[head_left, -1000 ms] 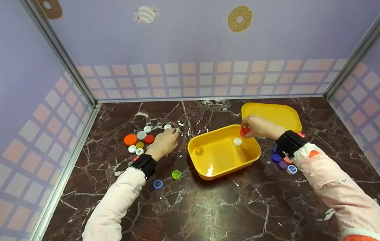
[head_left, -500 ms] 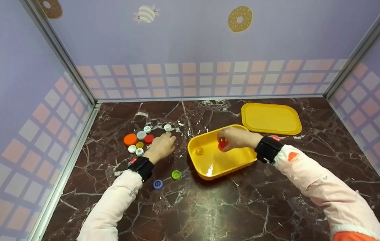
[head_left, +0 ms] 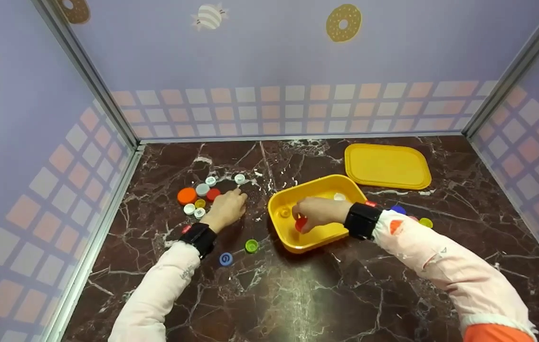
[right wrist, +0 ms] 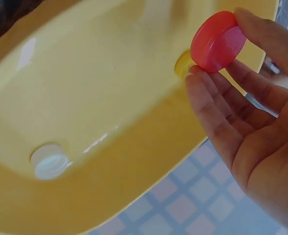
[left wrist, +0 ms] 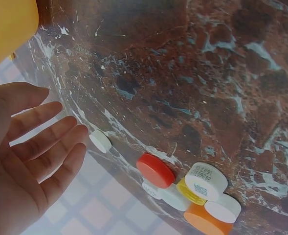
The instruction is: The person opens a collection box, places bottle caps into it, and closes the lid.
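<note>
Between thumb and fingertips my right hand (right wrist: 261, 112) pinches a red bottle cap (right wrist: 218, 42), held inside the yellow box (head_left: 326, 233) near its left end. A yellow cap (right wrist: 184, 63) lies in the box close to that hand, and a white cap (right wrist: 49, 161) at the other end. My left hand (left wrist: 31, 152) hovers over the table with loosely bent fingers and nothing in them. Beside it are a small white cap (left wrist: 100, 141), another red cap (left wrist: 155, 171) and a cluster with an orange cap (head_left: 187, 196), a yellow cap (head_left: 200, 203) and several white ones.
A flat yellow lid (head_left: 388, 166) lies behind the box on the right. In front of the left hand are a green cap (head_left: 251, 246) and a blue cap (head_left: 226, 259). Partly behind the right sleeve show a yellow-green cap (head_left: 425, 222) and a dark blue cap (head_left: 398, 209). Patterned walls enclose the table.
My right hand has carried the red cap leftward, from the box's right end to its left part. The left hand has drawn back slightly from the small white cap.
</note>
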Demonstrator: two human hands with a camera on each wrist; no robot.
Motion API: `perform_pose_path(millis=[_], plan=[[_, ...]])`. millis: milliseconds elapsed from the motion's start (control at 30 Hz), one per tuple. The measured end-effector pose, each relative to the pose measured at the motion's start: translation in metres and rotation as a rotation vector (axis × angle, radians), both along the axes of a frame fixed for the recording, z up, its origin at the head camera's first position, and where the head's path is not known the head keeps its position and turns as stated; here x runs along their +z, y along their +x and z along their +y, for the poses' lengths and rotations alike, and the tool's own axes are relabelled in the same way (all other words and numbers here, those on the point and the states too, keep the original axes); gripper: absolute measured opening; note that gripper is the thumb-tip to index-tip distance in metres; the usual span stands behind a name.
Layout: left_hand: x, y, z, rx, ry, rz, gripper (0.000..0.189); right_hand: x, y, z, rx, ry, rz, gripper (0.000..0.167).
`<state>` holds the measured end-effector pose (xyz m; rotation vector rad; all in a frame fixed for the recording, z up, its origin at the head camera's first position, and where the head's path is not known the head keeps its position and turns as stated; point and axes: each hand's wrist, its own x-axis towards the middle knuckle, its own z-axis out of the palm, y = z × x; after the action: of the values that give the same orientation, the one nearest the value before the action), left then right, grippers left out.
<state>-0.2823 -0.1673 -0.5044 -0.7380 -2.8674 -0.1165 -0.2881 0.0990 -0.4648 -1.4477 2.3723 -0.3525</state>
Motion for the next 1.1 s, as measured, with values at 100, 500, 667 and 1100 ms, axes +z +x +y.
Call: perform_pose_path(millis=[100,500,667,1100], plan=[[0.0,0.0,0.001,-0.011,0.005,0.011,0.01,-0.002,0.004,-0.004,0.02,-0.007,-0.027,0.023],[0.0,-0.001,0.006,-0.041,0.004,-0.017,0.012,-0.011,0.011,-0.012,0.025,0.023,-0.014,0.03],[0.001,-0.002,0.006,-0.045,0.0,-0.016,0.012,-0.007,0.008,-0.008,-0.012,0.022,0.015,0.036],[-0.01,0.012,0.002,-0.244,-0.007,-0.169,0.02,0.003,0.004,0.005,-0.009,-0.026,0.065,0.031]])
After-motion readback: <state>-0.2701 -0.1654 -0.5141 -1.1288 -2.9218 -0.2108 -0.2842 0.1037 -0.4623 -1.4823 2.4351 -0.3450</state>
